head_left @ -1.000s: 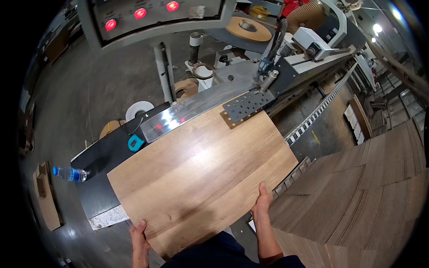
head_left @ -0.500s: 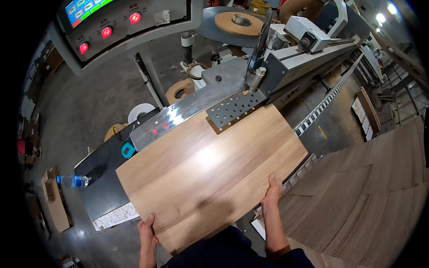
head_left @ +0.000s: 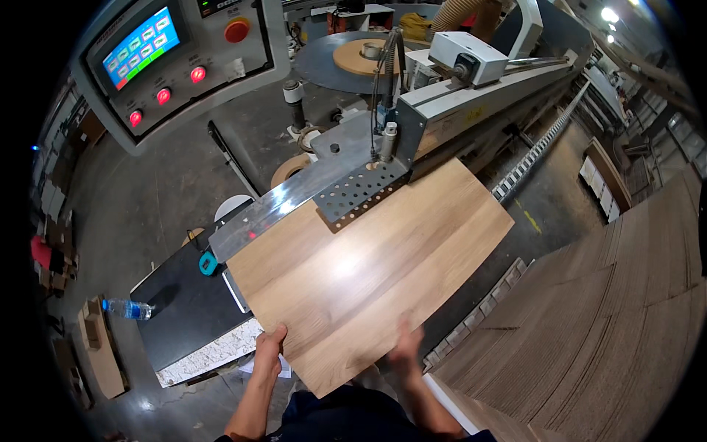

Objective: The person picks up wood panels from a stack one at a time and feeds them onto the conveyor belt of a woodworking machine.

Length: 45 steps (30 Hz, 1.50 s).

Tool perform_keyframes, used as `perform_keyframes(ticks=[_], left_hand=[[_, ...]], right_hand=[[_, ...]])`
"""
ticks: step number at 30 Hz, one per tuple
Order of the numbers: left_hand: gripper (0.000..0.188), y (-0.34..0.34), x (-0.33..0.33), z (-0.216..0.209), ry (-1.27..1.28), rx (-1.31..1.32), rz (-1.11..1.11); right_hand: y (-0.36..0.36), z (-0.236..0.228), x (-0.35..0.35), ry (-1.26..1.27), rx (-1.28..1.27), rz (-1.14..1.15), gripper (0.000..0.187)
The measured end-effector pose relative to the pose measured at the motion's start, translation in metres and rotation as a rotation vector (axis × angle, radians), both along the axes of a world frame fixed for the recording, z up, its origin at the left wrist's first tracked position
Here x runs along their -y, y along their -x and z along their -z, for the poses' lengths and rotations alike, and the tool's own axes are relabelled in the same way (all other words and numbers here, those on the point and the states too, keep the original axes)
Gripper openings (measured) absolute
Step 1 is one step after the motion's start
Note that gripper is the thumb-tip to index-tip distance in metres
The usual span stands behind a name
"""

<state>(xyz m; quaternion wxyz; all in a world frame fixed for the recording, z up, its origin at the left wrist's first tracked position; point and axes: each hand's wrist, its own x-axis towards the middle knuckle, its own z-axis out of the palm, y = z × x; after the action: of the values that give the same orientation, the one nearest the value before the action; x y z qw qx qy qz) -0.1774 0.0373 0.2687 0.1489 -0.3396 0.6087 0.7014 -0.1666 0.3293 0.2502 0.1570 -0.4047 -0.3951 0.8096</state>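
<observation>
A wide wood-grain board lies tilted across the front of a machine. Its far edge runs along a shiny metal guide rail and passes beneath a perforated metal plate. My left hand grips the board's left end near the close corner, thumb on top and the other fingers hidden below. Along the near edge, my right hand is smeared by motion. Its fingertips overlap the board's edge, and I cannot tell whether they grip it.
A control panel with a lit screen hangs at upper left. On the black tabletop are a teal tape measure and a water bottle. Large wood-grain boards lie at right. A roller track runs away behind the machine.
The board has shifted right along the rail, its right end farther past the plate. My right hand has slid left along the near edge. The view has turned slightly.
</observation>
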Motion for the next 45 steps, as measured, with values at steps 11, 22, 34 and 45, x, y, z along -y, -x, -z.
perform_keyframes(ticks=[11, 22, 34, 45], left_hand=[[0.033, 0.063, -0.058, -0.005, 0.042, 0.054, 0.347], [0.045, 0.119, -0.141, -0.003, 0.049, -0.011, 0.503], [0.060, 0.180, -0.238, 0.000, 0.171, 0.065, 0.544], [0.046, 0.142, -0.236, -0.009, 0.405, -0.600, 0.665]], right_hand=[[0.016, -0.028, -0.007, 0.054, -0.140, 0.075, 0.043], [0.066, -0.016, -0.096, -0.002, -0.166, 0.102, 0.047], [0.123, 0.000, -0.191, -0.017, -0.259, 0.137, 0.041], [0.080, 0.022, -0.181, 0.031, -0.222, -0.015, 0.047]])
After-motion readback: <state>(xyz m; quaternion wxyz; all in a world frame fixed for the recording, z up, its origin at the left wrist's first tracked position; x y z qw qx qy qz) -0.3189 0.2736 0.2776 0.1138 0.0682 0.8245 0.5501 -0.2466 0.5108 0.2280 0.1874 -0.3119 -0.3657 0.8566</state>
